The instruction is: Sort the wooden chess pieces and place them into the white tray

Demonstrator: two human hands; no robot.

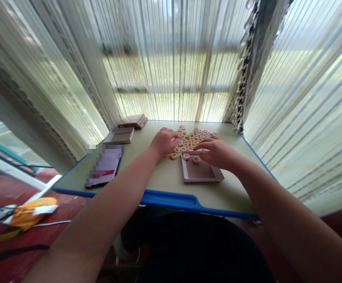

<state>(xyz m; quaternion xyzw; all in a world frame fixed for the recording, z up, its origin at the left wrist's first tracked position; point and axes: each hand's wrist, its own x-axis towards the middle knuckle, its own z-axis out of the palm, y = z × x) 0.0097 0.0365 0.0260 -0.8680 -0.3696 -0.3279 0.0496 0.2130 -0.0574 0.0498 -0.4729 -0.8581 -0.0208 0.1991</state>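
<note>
Many round wooden Chinese chess pieces [190,137] with red or dark characters lie loosely spread toward the far side of the table. My left hand [164,142] is at the left edge of this spread, its fingers curled around a piece at the fingertips, partly hidden. A shallow open cardboard box [202,173] lies nearer to me, with two red-marked pieces showing in its far left part. Over the far right side of that box is my right hand [216,152], fingers stretched out and thumb apart. It covers some pieces by the box's far wall.
At left on the light table [159,177] lies a tablet [107,165] with a blurred screen. Behind it are a second shallow box [122,136] and a folded, brown-edged stack [134,120]. Striped sheer curtains [171,70] hang just past the table's blue edge.
</note>
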